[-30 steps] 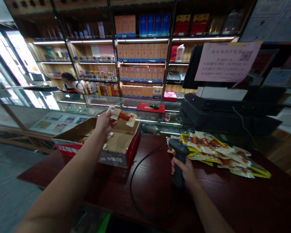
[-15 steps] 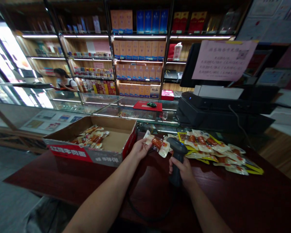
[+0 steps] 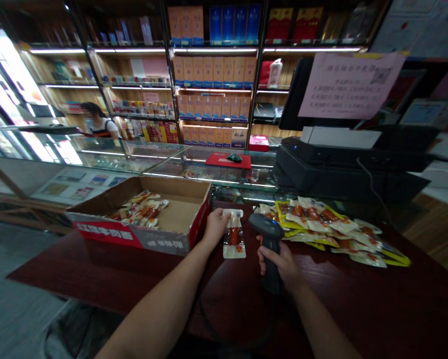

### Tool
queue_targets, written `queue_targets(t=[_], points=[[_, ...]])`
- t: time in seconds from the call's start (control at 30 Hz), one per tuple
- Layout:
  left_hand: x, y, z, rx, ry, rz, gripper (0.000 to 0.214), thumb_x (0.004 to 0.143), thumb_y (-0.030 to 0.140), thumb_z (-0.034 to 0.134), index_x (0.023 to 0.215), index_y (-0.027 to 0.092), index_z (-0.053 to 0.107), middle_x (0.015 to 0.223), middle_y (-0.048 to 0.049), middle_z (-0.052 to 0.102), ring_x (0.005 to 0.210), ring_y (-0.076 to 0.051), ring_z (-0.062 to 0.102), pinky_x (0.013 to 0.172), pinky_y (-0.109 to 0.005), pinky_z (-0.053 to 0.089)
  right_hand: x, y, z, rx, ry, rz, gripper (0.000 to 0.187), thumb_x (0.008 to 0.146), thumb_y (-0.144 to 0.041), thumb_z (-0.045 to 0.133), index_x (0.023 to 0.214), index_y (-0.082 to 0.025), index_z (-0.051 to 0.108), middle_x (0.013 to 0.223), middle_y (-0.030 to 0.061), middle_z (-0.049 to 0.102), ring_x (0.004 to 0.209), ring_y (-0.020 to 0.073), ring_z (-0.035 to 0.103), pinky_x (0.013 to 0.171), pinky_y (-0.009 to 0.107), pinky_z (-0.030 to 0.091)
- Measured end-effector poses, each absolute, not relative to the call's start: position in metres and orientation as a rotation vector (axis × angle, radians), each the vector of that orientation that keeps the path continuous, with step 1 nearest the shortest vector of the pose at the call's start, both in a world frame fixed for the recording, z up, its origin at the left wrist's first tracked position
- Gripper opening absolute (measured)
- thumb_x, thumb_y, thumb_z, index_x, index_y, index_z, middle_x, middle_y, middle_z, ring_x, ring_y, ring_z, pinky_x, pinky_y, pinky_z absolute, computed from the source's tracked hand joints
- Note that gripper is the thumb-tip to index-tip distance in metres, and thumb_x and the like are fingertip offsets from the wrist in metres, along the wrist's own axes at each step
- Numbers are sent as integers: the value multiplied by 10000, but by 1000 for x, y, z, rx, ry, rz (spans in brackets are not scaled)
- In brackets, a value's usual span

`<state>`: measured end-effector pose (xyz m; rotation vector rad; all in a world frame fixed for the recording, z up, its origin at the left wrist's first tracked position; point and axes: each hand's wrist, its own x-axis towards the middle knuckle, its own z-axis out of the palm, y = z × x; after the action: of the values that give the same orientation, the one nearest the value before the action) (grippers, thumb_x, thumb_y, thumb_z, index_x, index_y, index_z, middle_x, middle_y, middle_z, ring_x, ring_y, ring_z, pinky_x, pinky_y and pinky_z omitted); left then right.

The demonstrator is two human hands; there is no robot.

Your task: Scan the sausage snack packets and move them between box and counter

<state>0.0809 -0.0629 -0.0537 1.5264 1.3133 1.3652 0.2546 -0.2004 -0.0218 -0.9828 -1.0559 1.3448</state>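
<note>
My left hand (image 3: 215, 227) pinches the top end of a vacuum-packed sausage packet (image 3: 234, 235), which hangs upright with its brown-red contents showing. In my right hand (image 3: 278, 259) is a black barcode scanner (image 3: 268, 230), gripped round its handle, its head pointing left toward the packet. A short gap lies between scanner and packet. Left of my left hand stands an open cardboard box (image 3: 179, 242) holding similar packets (image 3: 145, 212). A pile of such packets (image 3: 321, 219), some in yellow-edged bags, lies to the right behind the scanner.
The dark red table (image 3: 134, 279) meets a glass display counter (image 3: 164, 162) at the back. A monitor with a pink notice (image 3: 349, 87) stands above a black machine (image 3: 343, 169). On a red mat sits a mouse (image 3: 234, 158). Another person (image 3: 97, 124) is at the far left.
My left hand has turned the sausage packet from slanting sideways to upright, moving it slightly left. The scanner has shifted a little left, and a gap now separates it from the packet.
</note>
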Motion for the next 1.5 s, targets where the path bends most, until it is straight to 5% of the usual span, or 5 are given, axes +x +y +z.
queue_targets(t=[0.3,0.57,0.93,1.23,1.5], points=[[82,-68,-51,1605,1351,1384,176,730,313,562,690,142,575,611,0,570,577,-113,499,530,-202,340,253,-198,-27,-997,-1073,1349,367,656,-365,715,913,-169,542,509,-58,555,344,102,491,347,229,444],[83,-77,-38,1634,1460,1413,216,705,228,551,523,165,451,468,57,348,493,-80,330,474,-213,213,251,-198,-28,-990,-1073,1355,334,656,-374,710,862,-188,525,500,-66,551,339,102,490,348,223,439],[81,-64,-52,1542,1328,1427,171,689,317,570,656,149,568,569,6,547,536,-110,484,502,-208,334,253,-194,-33,-977,-1048,1355,419,638,-387,723,934,-158,534,502,-60,560,334,106,496,336,230,441],[100,-75,-41,1004,1011,1355,282,617,393,656,653,154,511,445,64,446,340,-53,345,345,-181,207,263,-198,-17,-962,-871,1305,410,622,-394,736,893,-168,527,483,-62,564,324,101,487,323,226,446],[170,-57,-6,881,838,1128,251,629,284,672,606,150,461,426,61,408,318,-38,328,345,-173,210,301,-215,17,-985,-808,1109,365,619,-368,743,851,-170,542,491,-62,555,350,96,484,336,218,452]])
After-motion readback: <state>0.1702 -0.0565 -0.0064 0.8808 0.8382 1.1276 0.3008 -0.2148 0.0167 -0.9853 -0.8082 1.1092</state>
